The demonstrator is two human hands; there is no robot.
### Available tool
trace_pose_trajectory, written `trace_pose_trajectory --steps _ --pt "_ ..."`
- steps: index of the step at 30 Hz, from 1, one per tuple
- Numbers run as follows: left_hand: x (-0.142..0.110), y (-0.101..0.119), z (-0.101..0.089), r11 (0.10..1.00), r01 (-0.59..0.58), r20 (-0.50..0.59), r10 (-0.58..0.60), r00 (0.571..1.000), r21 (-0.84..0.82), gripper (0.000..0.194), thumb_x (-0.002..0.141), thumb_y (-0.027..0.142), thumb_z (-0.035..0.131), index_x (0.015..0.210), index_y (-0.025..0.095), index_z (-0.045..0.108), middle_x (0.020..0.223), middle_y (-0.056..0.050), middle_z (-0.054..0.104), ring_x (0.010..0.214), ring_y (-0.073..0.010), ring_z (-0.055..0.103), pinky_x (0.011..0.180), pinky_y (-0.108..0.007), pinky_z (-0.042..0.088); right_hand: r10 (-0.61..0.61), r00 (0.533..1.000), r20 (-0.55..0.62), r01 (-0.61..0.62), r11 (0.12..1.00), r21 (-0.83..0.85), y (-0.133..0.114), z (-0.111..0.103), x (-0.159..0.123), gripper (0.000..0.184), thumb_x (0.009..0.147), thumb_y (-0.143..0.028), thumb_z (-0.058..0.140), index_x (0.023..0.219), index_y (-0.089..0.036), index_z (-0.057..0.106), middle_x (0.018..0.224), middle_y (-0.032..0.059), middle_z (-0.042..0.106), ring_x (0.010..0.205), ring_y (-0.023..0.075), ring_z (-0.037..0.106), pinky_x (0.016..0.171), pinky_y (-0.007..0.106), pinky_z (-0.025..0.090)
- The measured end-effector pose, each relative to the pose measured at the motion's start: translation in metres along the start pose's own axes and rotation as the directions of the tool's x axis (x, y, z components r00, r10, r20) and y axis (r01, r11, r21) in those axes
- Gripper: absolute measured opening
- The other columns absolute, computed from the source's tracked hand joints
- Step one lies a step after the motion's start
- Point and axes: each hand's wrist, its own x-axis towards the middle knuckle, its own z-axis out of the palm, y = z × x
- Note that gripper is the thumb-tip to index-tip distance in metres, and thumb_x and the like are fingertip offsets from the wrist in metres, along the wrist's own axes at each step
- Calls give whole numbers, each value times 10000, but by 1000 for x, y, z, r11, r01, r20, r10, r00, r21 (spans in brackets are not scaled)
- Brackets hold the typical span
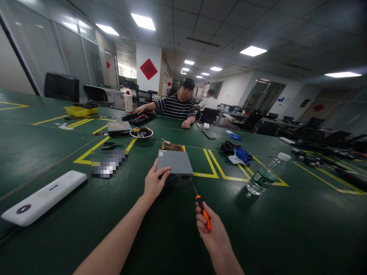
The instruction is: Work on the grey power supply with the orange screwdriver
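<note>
A grey metal computer power supply lies on the green table in front of me, its fan grille and socket side facing me. Coloured cables come out behind it. My left hand grips its near left corner, thumb and fingers on the top and side. In my right hand is an orange and black screwdriver, fingers wrapped round the handle. The thin shaft points up and forward, its tip at the right end of the power supply's near side. Whether the tip sits on a screw is too small to tell.
Right stands a tilted-looking water bottle; blue gloves lie beyond. Left are a long white device, a blurred-out phone-like object and a round dish holding a tool. A person sits opposite, one hand at a black tray.
</note>
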Motion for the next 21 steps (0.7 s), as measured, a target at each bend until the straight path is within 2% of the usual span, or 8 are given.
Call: trace_pose_trajectory --steps 7,9,11,13,15,17,19,21 --pt "0 -1 -1 1000 -4 11 4 1000 -5 269 800 392 475 966 302 667 1371 -19 400 1177 -228 469 951 -367 391 114 990 87 -128 976 176 3 8 -5 209 900 -183 337 799 -135 513 585 -45 417 345 -20 313 300 56 211" --pt "0 -1 -1 1000 -5 10 5 1000 -8 271 802 391 472 969 301 666 1371 -23 400 1180 -224 466 954 -362 388 114 991 73 -126 976 178 7 8 -5 207 899 -178 341 799 -133 517 584 -46 421 362 -22 333 318 48 229" --pt "1 -1 -2 1000 -9 8 9 1000 -12 270 800 384 477 973 297 666 1365 -25 408 1187 -221 460 956 -358 387 56 998 24 -59 993 103 12 7 -3 179 885 -217 394 794 -136 525 594 -37 449 369 -19 339 317 60 231" --pt "1 -1 -1 1000 -13 5 13 1000 -13 267 799 377 481 973 295 666 1358 -23 418 1186 -218 460 959 -356 385 -62 998 -2 62 998 -29 16 5 0 139 825 -276 516 794 -142 534 616 -29 486 376 -11 339 305 80 221" --pt "0 -1 -1 1000 -10 4 10 1000 -8 264 798 376 482 970 298 667 1356 -20 420 1180 -218 467 960 -360 384 -202 979 1 199 962 -188 19 3 3 197 701 -266 663 802 -154 535 612 -44 494 395 2 358 309 96 232" --pt "0 -1 -2 1000 -4 7 4 1000 -3 263 797 378 483 969 302 667 1357 -19 419 1174 -221 472 958 -367 387 -335 942 -6 314 888 -336 20 1 5 280 607 -205 728 804 -168 533 588 -65 488 430 23 403 335 109 281" --pt "0 -2 -2 1000 -1 8 1 1000 -1 262 795 381 486 968 306 667 1358 -18 417 1172 -225 474 957 -373 389 -406 913 -28 356 830 -430 19 0 6 270 603 -193 727 796 -170 540 574 -65 498 471 44 452 376 125 344" --pt "0 -2 -2 1000 -4 9 4 1000 -2 262 793 385 487 965 307 669 1360 -16 415 1168 -228 477 954 -372 393 -392 919 -50 332 834 -442 18 1 6 218 639 -211 706 789 -164 555 583 -47 525 510 57 491 408 131 385"
